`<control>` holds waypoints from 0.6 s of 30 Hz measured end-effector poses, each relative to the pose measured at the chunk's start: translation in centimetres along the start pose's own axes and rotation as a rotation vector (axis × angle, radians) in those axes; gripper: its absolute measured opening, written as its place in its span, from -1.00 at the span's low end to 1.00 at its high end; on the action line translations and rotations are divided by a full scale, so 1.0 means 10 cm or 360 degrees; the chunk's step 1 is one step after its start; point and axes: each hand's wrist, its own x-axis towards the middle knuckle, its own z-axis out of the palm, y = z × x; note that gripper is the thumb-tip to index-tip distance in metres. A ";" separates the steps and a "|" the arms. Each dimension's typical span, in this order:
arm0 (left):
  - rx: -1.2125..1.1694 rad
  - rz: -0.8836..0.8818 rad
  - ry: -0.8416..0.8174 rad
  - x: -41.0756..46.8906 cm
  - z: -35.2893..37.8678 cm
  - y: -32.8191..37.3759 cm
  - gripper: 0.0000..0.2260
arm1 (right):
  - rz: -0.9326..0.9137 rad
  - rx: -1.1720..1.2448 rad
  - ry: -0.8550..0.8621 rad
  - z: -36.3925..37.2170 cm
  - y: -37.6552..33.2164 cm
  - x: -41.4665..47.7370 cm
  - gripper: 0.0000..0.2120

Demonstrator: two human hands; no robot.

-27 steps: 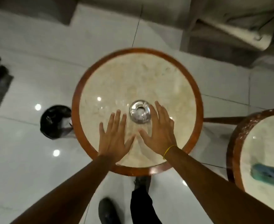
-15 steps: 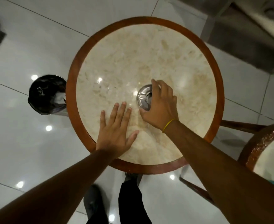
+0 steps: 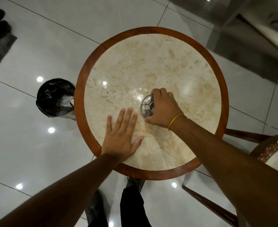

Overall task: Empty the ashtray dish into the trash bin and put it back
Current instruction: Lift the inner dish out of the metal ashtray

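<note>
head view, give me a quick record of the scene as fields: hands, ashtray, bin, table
right hand: right hand curled over the small round shiny metal ashtray dish, fingers on its far rim, thumb at its near rim
left hand: left hand flat, fingers spread, palm down on the table, holding nothing
ashtray: on the tabletop near the centre, partly covered; contents unclear
bin: round trash bin with black liner on the floor at the table's left edge, open, something pale inside
table: round beige marble table with brown wooden rim

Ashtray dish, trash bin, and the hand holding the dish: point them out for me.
ashtray dish (image 3: 146,106), head view, exposed metal bowl.
trash bin (image 3: 54,95), head view, black liner inside.
right hand (image 3: 163,108), head view, back of hand.
</note>
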 end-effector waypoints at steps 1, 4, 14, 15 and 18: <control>0.0000 -0.0002 0.0000 0.00 0.00 0.00 -0.21 | -0.0005 0.0006 -0.0012 -0.01 -0.01 0.00 -0.09; -0.0008 -0.0004 0.0001 0.00 -0.01 0.00 -0.22 | -0.0025 0.0036 -0.0017 -0.04 -0.03 0.01 -0.11; -0.0042 0.0008 0.0042 0.00 0.01 0.00 -0.22 | 0.0062 0.0351 0.0272 -0.26 0.22 -0.18 -0.25; -0.0043 0.0008 0.0042 -0.01 0.01 0.00 -0.22 | 0.0093 0.0350 0.0297 -0.29 0.31 -0.20 -0.29; -0.0041 0.0012 0.0046 -0.01 0.03 -0.01 -0.21 | 0.0186 0.0317 0.0330 -0.31 0.57 -0.27 -0.33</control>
